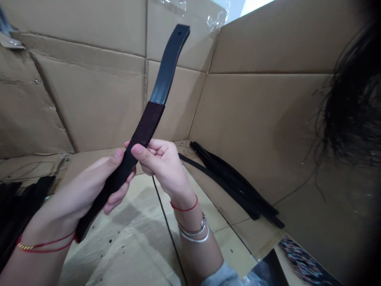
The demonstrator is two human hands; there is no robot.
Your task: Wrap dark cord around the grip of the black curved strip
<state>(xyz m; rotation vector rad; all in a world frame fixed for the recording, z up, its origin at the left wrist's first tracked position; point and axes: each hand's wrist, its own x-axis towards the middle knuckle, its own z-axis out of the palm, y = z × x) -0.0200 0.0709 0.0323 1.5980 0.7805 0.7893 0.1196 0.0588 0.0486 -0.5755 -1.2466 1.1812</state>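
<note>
A long, flat, curved black strip [168, 67] with a hole near its upper end is held tilted in front of me. Dark brown cord [148, 123] is wound tightly round its middle. Below the winding, my left hand [114, 174] wraps round the matte black lower part, thumb along its edge. My right hand [159, 161] pinches the strip just under the winding, its thumb on the front face and its other fingers behind. A dark cord [169, 222] runs down below my right hand; where its upper end goes is hidden.
Cardboard walls [98, 99] enclose the space at the back and right. Several similar black strips [232, 178] lie along the right wall. More black pieces [24, 210] are at the left edge. A multicoloured braided bundle [303, 260] lies at bottom right. Dark hair-like strands [354, 103] hang at far right.
</note>
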